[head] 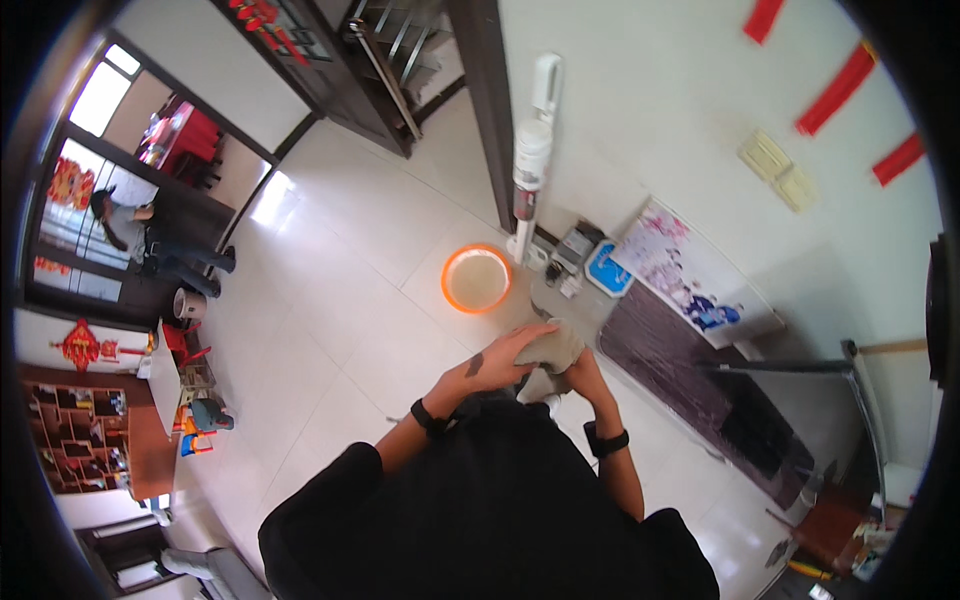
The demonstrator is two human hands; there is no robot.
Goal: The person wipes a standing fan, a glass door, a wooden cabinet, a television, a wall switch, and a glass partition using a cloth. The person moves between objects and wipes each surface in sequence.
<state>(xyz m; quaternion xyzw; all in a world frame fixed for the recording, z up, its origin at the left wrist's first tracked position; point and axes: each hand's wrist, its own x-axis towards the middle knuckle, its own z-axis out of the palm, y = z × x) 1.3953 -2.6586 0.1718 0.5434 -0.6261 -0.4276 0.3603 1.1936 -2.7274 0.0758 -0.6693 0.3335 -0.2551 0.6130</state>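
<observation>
A damp-looking beige-grey cloth (556, 346) is bunched between my two hands, in front of my black top. My left hand (508, 358) grips it from the left side, fingers spread over its upper edge. From the right, my right hand (585, 373) clasps the cloth, its fingertips partly hidden by the folds. Beyond my hands, on the tiled floor, stands an orange-rimmed basin (445, 279) holding cloudy water. Just right of my hands is a long low cabinet with a dark, glossy top (667, 360) and a glass end section (559, 296).
A white stick vacuum (531, 154) stands upright by the door frame. On the cabinet are a blue tray (606, 271), small dark items and a leaning photo panel (679, 274). A television (795, 367) edges the right. Far left, a person (161, 247) stands near a bin (189, 303).
</observation>
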